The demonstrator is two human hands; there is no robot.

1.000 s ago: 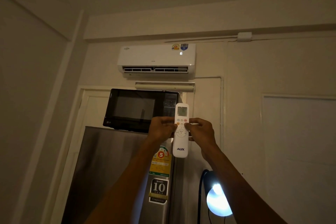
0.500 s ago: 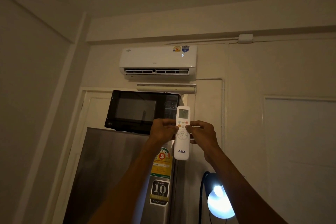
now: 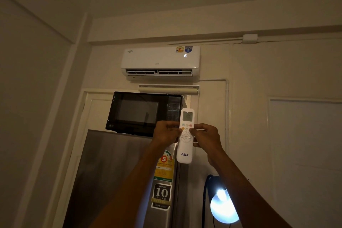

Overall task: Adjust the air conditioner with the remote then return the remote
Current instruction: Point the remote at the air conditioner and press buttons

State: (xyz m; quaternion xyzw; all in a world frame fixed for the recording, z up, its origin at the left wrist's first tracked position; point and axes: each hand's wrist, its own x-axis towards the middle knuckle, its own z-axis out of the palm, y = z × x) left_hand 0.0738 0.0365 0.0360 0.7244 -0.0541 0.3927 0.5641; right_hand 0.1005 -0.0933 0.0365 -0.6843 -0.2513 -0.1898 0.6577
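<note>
Between both hands, upright white remote [image 3: 185,136]

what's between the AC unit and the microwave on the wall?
In the head view, a pale horizontal tube fixture is mounted between the air conditioner above and the microwave below; otherwise bare wall.

Microwave [image 3: 140,113] on fridge [image 3: 118,176], air conditioner [image 3: 160,62] above (wall-mounted), lamp [image 3: 223,206] right.

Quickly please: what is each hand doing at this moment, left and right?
Left hand: closed on the remote, gripping its left edge.
Right hand: closed on the remote's right edge, thumb on the buttons.
</note>
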